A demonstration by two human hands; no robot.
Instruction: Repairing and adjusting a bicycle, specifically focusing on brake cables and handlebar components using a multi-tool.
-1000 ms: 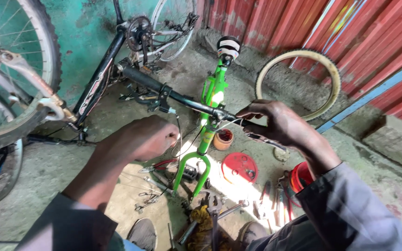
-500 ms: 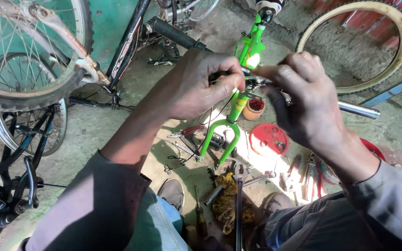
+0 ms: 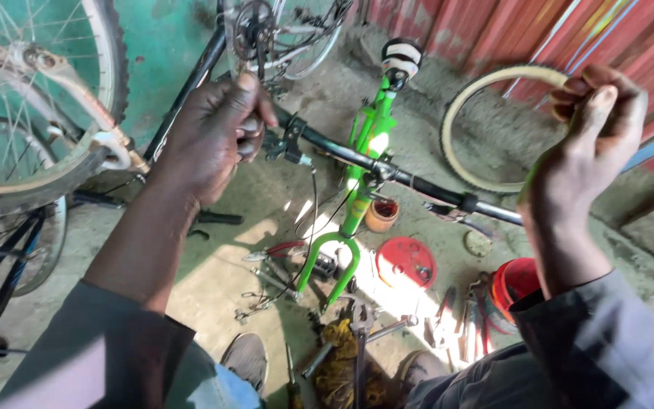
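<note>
A black handlebar [image 3: 387,170] runs slantwise across a bright green bicycle frame [image 3: 357,193] that stands with its fork on the concrete floor. My left hand [image 3: 217,132] is closed around the bar's left end, beside the brake lever clamp [image 3: 285,144]. My right hand [image 3: 588,125] is raised above the bar's right end, apart from it, its fingers curled together. I see nothing in them. A thin cable [image 3: 313,220] hangs from the bar down toward the fork.
A pale tyre [image 3: 459,113] leans on the red corrugated wall. A red lid [image 3: 405,263], small orange pot [image 3: 381,214], red bucket [image 3: 515,284], pliers [image 3: 281,250] and a wrench [image 3: 361,326] lie on the floor. A spoked wheel [image 3: 39,113] and black bicycle frame [image 3: 191,83] stand left.
Both hands were together at the middle of the handlebar. Now my left hand has slid to the bar's left end and my right hand has lifted off to the right.
</note>
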